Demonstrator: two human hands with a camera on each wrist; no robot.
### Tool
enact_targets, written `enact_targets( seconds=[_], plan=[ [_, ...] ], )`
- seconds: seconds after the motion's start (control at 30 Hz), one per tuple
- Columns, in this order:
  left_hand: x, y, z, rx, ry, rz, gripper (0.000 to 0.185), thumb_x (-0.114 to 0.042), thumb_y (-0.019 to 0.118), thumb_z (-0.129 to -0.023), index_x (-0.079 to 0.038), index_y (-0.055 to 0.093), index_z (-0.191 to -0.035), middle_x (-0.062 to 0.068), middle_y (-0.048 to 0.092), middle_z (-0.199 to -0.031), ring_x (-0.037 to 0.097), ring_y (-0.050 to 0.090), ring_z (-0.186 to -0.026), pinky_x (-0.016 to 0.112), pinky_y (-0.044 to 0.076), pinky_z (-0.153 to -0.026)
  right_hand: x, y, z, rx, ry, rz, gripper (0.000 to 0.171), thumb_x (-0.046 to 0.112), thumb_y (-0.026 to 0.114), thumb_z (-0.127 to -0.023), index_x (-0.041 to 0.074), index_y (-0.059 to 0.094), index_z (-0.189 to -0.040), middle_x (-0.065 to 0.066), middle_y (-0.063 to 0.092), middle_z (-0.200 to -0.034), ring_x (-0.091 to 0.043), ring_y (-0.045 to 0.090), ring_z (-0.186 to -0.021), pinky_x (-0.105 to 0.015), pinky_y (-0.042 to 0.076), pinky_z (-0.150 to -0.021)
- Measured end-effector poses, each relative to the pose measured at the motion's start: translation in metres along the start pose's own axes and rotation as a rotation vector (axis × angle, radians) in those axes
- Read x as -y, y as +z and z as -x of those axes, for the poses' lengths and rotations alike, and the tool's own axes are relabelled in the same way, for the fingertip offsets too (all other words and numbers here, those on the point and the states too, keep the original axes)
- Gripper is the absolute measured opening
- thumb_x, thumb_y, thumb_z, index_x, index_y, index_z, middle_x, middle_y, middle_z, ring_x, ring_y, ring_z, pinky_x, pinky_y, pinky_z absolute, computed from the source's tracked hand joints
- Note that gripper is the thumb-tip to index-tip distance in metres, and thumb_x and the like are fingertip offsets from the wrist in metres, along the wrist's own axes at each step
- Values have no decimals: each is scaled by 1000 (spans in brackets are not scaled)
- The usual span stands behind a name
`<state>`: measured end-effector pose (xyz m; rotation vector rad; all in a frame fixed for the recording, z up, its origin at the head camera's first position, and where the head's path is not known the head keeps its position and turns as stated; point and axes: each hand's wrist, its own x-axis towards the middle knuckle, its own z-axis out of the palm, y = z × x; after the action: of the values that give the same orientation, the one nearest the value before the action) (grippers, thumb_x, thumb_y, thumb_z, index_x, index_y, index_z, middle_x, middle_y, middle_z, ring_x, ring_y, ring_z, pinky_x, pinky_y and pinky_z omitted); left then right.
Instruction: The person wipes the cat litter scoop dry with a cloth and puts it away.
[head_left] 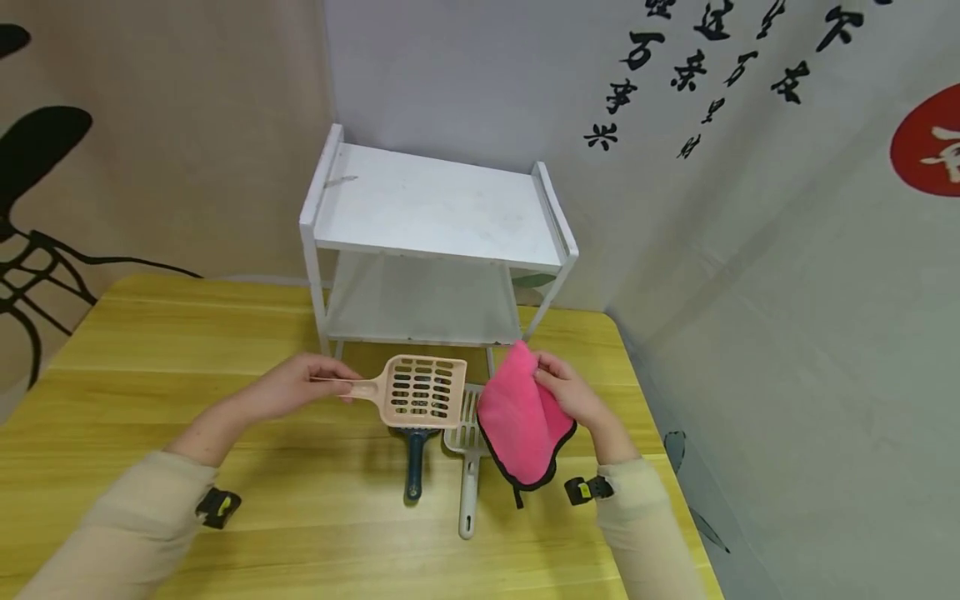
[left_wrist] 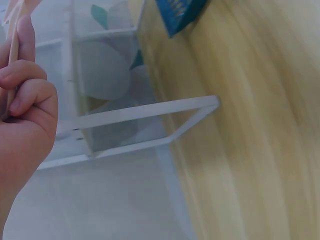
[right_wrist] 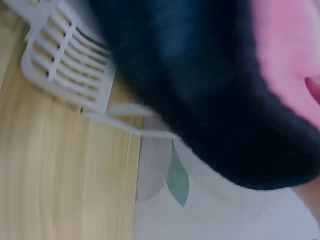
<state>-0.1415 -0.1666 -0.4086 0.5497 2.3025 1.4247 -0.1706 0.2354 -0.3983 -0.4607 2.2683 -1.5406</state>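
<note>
Left hand [head_left: 288, 387] pinches the handle of a beige slotted scoop [head_left: 420, 390], fingers curled round it; scoop head held level, just above the table [head_left: 225, 333], in front of the white two-tier rack [head_left: 435, 242]. In the left wrist view the fingers [left_wrist: 22, 95] are wrapped on the thin handle, the rack's frame close behind.

Right hand [head_left: 573, 392] grips a pink cloth [head_left: 521, 421] with dark edging, thumb and fingers clamped on its upper edge. The cloth hangs just right of the scoop head, near it but apparently not touching. The right wrist view is mostly filled by the cloth, blurred.

Two more scoops lie flat on the table in front of the rack, partly under the raised one: a dark blue scoop [head_left: 414, 475] and a white scoop [head_left: 468, 483], side by side, handles toward the person.

Judgement: wiping step is in hand, with scoop and cloth both raised but contact not yet made. The next move calls for bringing cloth onto the slotted head while the left grip holds the handle steady; the thin handle may twist under pressure.
</note>
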Motion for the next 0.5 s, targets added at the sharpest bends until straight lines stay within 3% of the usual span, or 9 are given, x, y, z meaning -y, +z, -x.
enact_targets(
  seconds=[0.17, 0.5],
  plan=[
    [-17, -8, 5, -1, -9, -25, 27, -17, 58, -93, 3, 64, -110, 8, 71, -91, 10, 63, -82, 24, 52, -72, -3, -11, 6, -49, 16, 67, 20, 5, 38, -98, -8, 50, -107, 1, 50, -84, -9, 49, -73, -22, 42, -66],
    [-61, -21, 6, -14, 15, 8, 27, -16, 57, -93, 3, 64, -110, 1, 70, -85, 5, 56, -70, 22, 47, -63, -3, -20, 14, -89, 27, 59, 19, 5, 39, -98, -8, 51, -107, 2, 53, -84, -8, 51, -70, -22, 44, -64]
  ],
)
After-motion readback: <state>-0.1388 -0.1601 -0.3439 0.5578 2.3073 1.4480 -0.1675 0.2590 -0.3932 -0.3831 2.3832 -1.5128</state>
